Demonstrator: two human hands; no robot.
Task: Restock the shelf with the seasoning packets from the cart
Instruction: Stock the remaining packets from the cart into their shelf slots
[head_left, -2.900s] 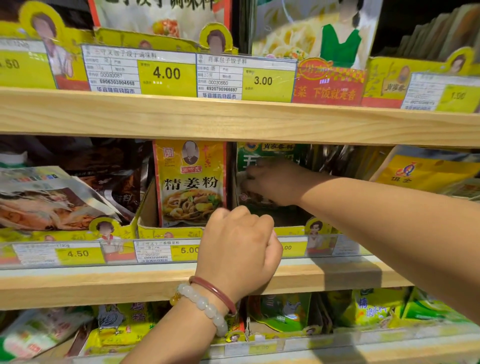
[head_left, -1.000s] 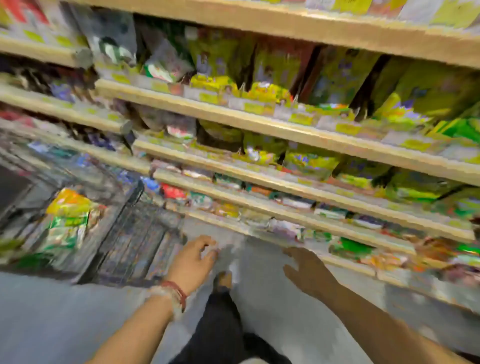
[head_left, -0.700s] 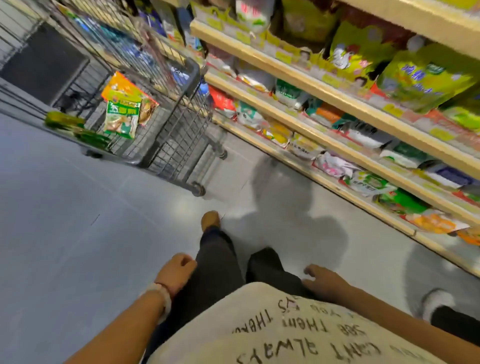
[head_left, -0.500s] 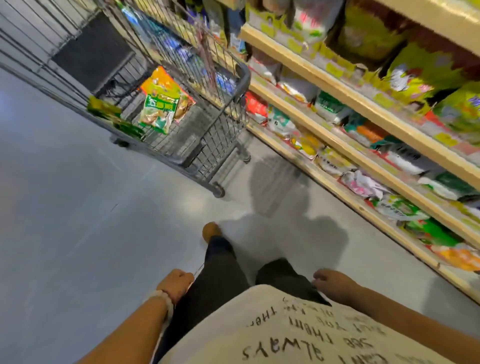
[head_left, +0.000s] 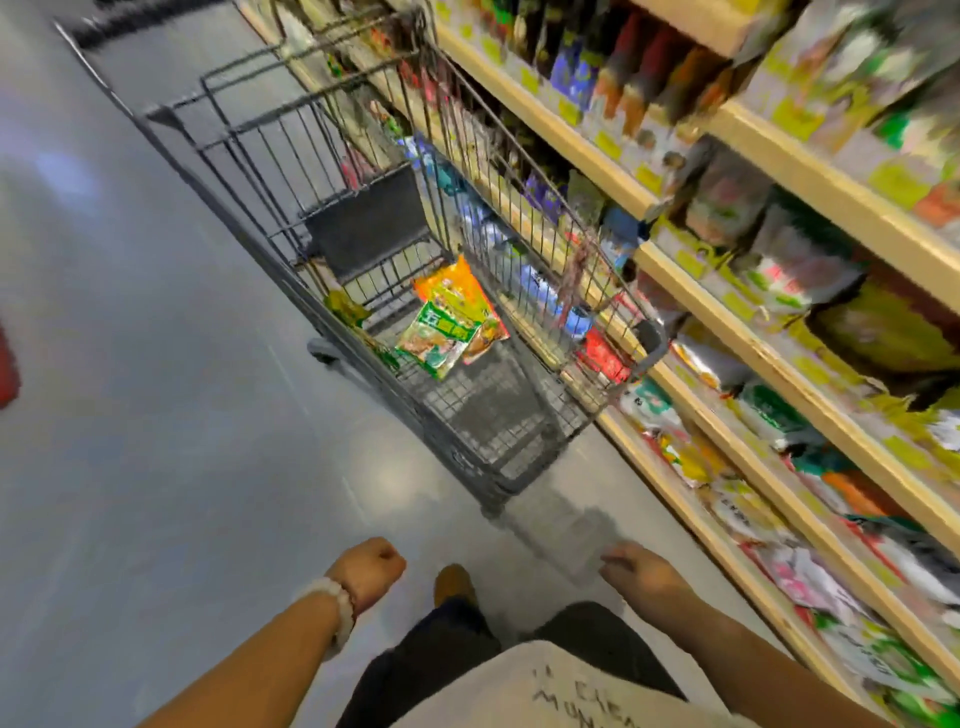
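Seasoning packets (head_left: 449, 319) are lying in the cart (head_left: 524, 415), parked right beside the shelf (head_left: 727, 322). Left hand (head_left: 370, 571) is balled up holding nothing; right hand (head_left: 641, 574) hangs loose, also empty.

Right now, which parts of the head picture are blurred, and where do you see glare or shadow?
Head view: the shelves at right are heavily smeared by motion, labels unreadable; the packets in the cart stay fairly sharp; soft glare patches lie on the grey floor; a faint shadow falls between the cart and the right hand.
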